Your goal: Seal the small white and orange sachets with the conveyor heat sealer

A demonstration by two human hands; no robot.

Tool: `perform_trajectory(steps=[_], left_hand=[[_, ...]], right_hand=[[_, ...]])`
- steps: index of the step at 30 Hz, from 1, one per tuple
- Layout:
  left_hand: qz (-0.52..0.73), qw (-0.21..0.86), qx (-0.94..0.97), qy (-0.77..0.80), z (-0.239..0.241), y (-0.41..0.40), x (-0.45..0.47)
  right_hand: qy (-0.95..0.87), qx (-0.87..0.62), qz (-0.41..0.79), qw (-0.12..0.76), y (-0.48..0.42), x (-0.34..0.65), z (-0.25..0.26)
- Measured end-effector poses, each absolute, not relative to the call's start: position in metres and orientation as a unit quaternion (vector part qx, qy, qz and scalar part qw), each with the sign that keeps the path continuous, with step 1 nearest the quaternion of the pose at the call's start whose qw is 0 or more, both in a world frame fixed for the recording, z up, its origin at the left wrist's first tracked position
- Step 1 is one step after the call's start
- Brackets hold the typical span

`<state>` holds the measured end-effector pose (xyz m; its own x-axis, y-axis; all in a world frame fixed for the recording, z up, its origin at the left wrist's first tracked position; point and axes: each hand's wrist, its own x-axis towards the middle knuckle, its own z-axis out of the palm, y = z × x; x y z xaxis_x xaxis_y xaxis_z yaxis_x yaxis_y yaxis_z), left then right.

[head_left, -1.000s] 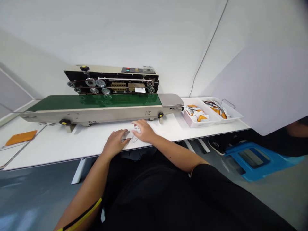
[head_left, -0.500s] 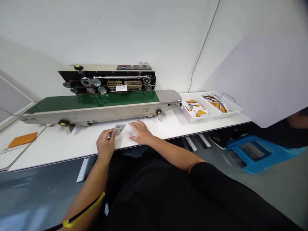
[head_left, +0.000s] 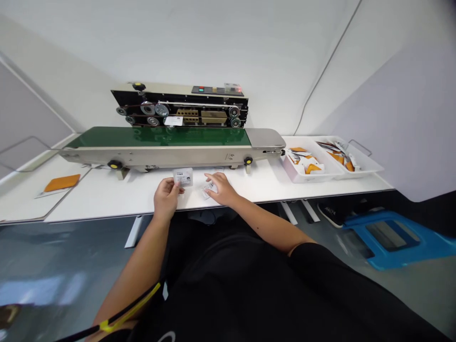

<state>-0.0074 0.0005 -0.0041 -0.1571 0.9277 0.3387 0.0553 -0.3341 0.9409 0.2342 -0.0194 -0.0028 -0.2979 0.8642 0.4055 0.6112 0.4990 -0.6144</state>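
Observation:
My left hand (head_left: 166, 197) is closed on a small white sachet (head_left: 183, 176) and holds it upright just above the white table (head_left: 107, 197), in front of the sealing machine. My right hand (head_left: 221, 188) rests on the table to the right of it, fingers curled on another small white sachet (head_left: 207, 190) that lies flat. Behind both hands stands the band sealer with its green conveyor belt (head_left: 156, 136). A white sachet (head_left: 173, 120) rides in the sealer's black head (head_left: 181, 110) above the belt.
Two white trays (head_left: 370, 166) with orange and white sachets sit at the table's right end. An orange pouch (head_left: 64, 182) lies on a sheet at the left. A blue stool (head_left: 388, 237) and a black shoe (head_left: 329, 209) are on the grey floor at the right.
My left hand has lifted a sachet off the table and turned it upright. The sachet inside the sealer head has travelled left. My right hand stayed on the other sachet.

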Motion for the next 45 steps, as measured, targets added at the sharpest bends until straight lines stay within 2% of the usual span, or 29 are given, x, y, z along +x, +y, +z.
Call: perform_trajectory(steps=[6, 10, 14, 17, 20, 24, 31, 33, 36, 38, 40, 42, 45], left_hand=[[0.48, 0.404, 0.65, 0.429, -0.006, -0.001, -0.008], [0.425, 0.356, 0.719, 0.42, 0.002, -0.008, -0.007], [0.42, 0.316, 0.736, 0.427, 0.01, -0.014, -0.006], [0.411, 0.291, 0.745, 0.437, 0.013, -0.016, -0.006], [0.404, 0.271, 0.751, 0.446, 0.014, -0.016, -0.006], [0.409, 0.254, 0.755, 0.445, 0.014, -0.014, -0.006], [0.412, 0.236, 0.764, 0.437, 0.013, -0.013, -0.008], [0.393, 0.226, 0.784, 0.424, 0.014, -0.012, -0.009], [0.332, 0.194, 0.847, 0.368, 0.015, -0.009, -0.009], [0.272, 0.173, 0.886, 0.334, 0.015, -0.006, -0.006], [0.219, 0.158, 0.91, 0.315, 0.013, -0.003, -0.002], [0.194, 0.148, 0.921, 0.303, 0.011, -0.001, 0.0], [0.194, 0.157, 0.924, 0.289, 0.009, -0.001, -0.002]], right_hand=[[-0.795, -0.432, 0.179, 0.387, -0.017, 0.232, 0.0], [-0.759, -0.453, 0.229, 0.408, -0.013, 0.237, 0.016], [-0.647, -0.45, 0.304, 0.535, 0.016, 0.278, 0.064], [-0.539, -0.473, 0.285, 0.636, 0.051, 0.328, 0.112], [-0.456, -0.539, 0.262, 0.658, 0.082, 0.373, 0.146], [-0.394, -0.61, 0.303, 0.617, 0.108, 0.396, 0.16], [-0.418, -0.627, 0.349, 0.557, 0.141, 0.382, 0.168], [-0.428, -0.637, 0.321, 0.555, 0.141, 0.381, 0.173], [-0.479, -0.65, 0.16, 0.568, 0.121, 0.373, 0.173], [-0.528, -0.624, 0.051, 0.574, 0.094, 0.355, 0.16], [-0.599, -0.573, 0.026, 0.559, 0.059, 0.329, 0.135], [-0.704, -0.513, 0.056, 0.488, 0.023, 0.3, 0.098], [-0.833, -0.428, 0.102, 0.336, -0.017, 0.266, 0.041]])
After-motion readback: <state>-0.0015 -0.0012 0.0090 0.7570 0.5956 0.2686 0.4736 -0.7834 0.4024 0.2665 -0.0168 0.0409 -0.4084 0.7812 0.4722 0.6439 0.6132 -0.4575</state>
